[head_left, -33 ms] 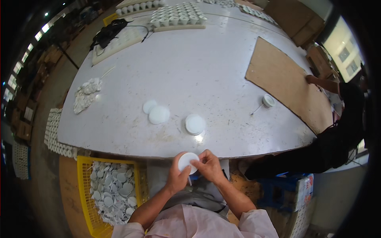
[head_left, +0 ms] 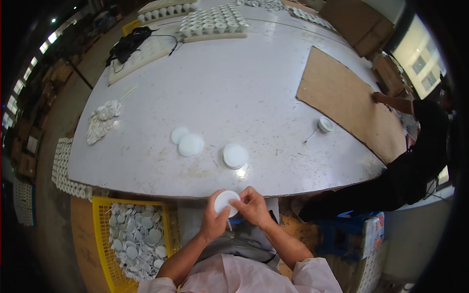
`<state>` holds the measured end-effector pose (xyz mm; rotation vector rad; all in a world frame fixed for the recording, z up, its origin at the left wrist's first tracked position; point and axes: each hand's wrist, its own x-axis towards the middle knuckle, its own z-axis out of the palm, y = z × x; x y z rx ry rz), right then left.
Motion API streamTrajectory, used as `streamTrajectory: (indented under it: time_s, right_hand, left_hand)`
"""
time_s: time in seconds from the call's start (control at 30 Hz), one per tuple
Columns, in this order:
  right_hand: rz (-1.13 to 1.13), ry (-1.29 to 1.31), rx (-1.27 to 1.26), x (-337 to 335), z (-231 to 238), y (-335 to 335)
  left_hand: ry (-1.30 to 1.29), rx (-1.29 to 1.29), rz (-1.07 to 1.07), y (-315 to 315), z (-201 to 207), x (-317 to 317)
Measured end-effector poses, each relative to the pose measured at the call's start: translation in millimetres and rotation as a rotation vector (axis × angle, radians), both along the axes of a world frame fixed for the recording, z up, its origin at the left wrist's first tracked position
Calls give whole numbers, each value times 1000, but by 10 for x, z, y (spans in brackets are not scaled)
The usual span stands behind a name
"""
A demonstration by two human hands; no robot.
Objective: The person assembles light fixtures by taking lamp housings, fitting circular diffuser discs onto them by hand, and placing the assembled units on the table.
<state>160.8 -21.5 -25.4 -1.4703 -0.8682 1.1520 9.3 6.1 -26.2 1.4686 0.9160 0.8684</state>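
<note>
My left hand (head_left: 213, 220) is wrapped round a white disc with a thin stem (head_left: 225, 201) just below the table's near edge. Its stem points down towards my lap. On the right of the disc, my right hand (head_left: 255, 211) has its thumb and fingertips pinched at the rim. Whether those fingertips also hold something small cannot be made out. Beyond my hands, a short stack of white discs (head_left: 235, 156) lies on the table (head_left: 220, 97). Left of it, a white disc (head_left: 191, 145) partly overlaps a smaller one (head_left: 179, 135).
A yellow crate (head_left: 101, 229) of stemmed discs stands at my left. Rightward on the table are a small white cup (head_left: 325, 124) with a stick and a cardboard sheet (head_left: 337, 93), which another person's hand (head_left: 377, 97) touches. A crumpled cloth (head_left: 103, 122) lies left; trays of white cups (head_left: 215, 22) stand far back.
The whole view has shifted slightly, so the table and its things sit a little further left. My hands keep the same hold on the disc.
</note>
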Motion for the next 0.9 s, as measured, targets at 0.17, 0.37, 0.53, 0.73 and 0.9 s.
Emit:
streamTrajectory:
  time_s: [0.17,0.37,0.53,0.73,0.9]
  right_hand:
    - [132,118,-124,-9,224,35]
    - [-320,-688,472,1028,217,449]
    - [-851,-1317,97,2847,-220,777]
    - [-768,-1107,-176,3095,-88,855]
    - [-863,-874,48,2557,8,811]
  left_hand:
    - [6,-56,37,-8,122,-87]
    - [-156,-200,350,-46,-53,-1016]
    - [-88,-394,742,-124,-641,-2267]
    - [282,-632,1045,-604,-1785,-4109]
    - [916,-264,1305,-993,-2206,-4952]
